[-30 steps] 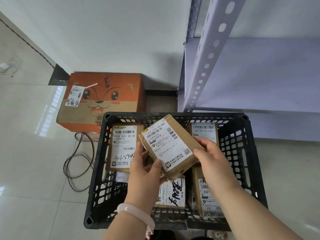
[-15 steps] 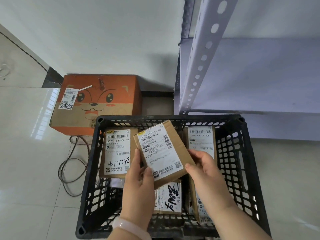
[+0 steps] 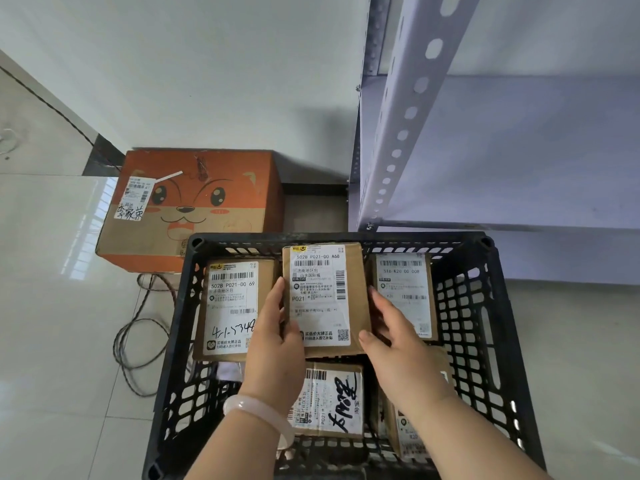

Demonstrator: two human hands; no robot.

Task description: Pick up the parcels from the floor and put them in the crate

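Facing label-up, a parcel (image 3: 325, 296) was gripped by both hands inside the far half of the crate (image 3: 512, 341), between two others. Its left edge was clasped by the left hand (image 3: 273, 344), with the thumb laid on the label's lower corner and the fingers run up along the side. Its lower right corner was pinched by the right hand (image 3: 398, 341), thumb on top and fingers tucked beside the right edge. Whether the parcel was borne by anything below could not be told. A pale bracelet (image 3: 256, 414) was worn on the left wrist.

The left parcel (image 3: 228, 306), bearing handwritten digits, was seen just beside the gripped one, and the right parcel (image 3: 405, 292) just beside it on the other side. Nearer the person, a near parcel (image 3: 329, 400) with bold black handwriting was laid flat on the crate's bottom, and a fifth parcel (image 3: 405, 434) was partly hidden under the right forearm.

The black, perforated crate was set on the tiled floor (image 3: 52, 306). Behind it an orange box (image 3: 194, 202) printed with a cartoon face was stood by the wall, a dark cable (image 3: 138, 341) was looped on the floor at the crate's left, and a grey metal shelf (image 3: 519, 150) was seen at the right.
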